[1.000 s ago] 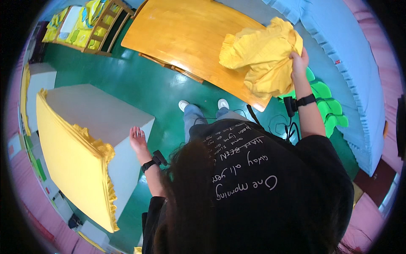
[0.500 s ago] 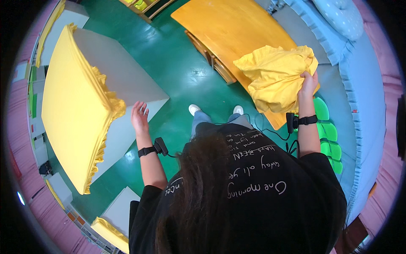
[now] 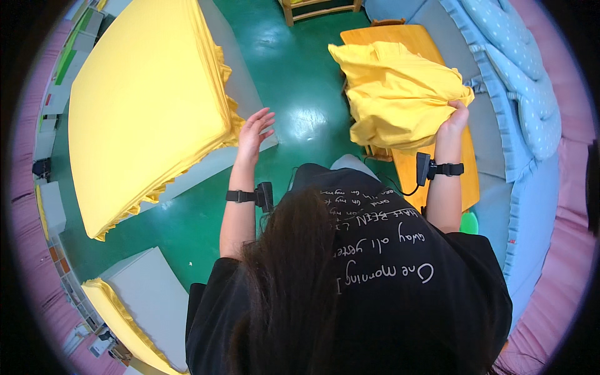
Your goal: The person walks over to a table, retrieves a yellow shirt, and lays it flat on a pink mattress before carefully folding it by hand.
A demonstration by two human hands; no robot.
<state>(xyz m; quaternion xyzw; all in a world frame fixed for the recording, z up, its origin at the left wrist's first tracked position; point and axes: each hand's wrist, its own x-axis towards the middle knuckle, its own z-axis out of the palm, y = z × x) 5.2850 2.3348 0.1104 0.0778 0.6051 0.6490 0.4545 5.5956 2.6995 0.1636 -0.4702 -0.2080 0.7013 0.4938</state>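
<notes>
Bunched yellow ruffled cloth (image 3: 400, 94) hangs from my right hand (image 3: 455, 122), whose fingers are closed on its right corner. The cloth is held up over the wooden table. My left hand (image 3: 255, 134) is empty, its fingers apart, close beside the ruffled corner of a large box-like piece. A yellow elasticated cover (image 3: 150, 106) is spread over the top of that piece, and its grey side (image 3: 240, 69) shows below the gathered edge. I cannot tell whether the left fingertips touch the ruffle.
The orange wooden table (image 3: 431, 181) stands ahead on the right, alongside a blue-grey cushioned sofa (image 3: 531, 206) with polka-dot cushions (image 3: 531, 94). Another pale block (image 3: 147, 294) with a yellow cover lies at lower left. Green floor (image 3: 294, 87) runs between. A wooden rack (image 3: 322, 9) stands far ahead.
My view has shifted forward, past the table. The right hand still carries the cloth, which hangs wider open. My left hand has moved forward alongside the covered piece.
</notes>
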